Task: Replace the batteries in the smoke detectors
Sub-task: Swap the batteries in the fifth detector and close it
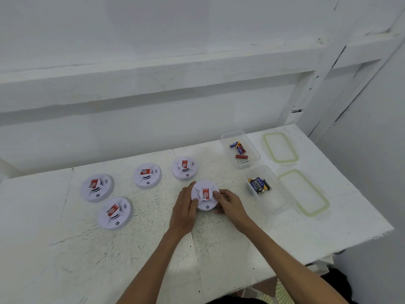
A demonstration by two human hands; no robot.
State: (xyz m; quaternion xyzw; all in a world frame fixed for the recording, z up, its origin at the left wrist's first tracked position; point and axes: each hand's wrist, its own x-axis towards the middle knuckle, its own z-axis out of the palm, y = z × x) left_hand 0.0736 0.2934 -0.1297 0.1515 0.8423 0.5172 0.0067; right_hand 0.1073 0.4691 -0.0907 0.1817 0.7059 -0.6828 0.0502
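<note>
A round white smoke detector [205,195] with a red label sits on the white table [219,249], face up. My left hand [185,208] grips its left rim, thumb on top. My right hand [229,204] holds its right rim with curled fingers. Several other white detectors lie to the left: one [184,168] just behind, one [147,175] further left, one [96,187] at the far left and one [115,213] in front of it. A clear tub [269,200] on the right holds dark blue batteries [259,184]. A second clear tub [252,148] behind it holds mixed red and blue batteries [240,151].
Two clear lids with green seals lie at the right, one [280,147] behind and one [304,191] in front, near the table's right edge. A white wall with ledges rises behind the table. The table's front right corner drops off near my right forearm.
</note>
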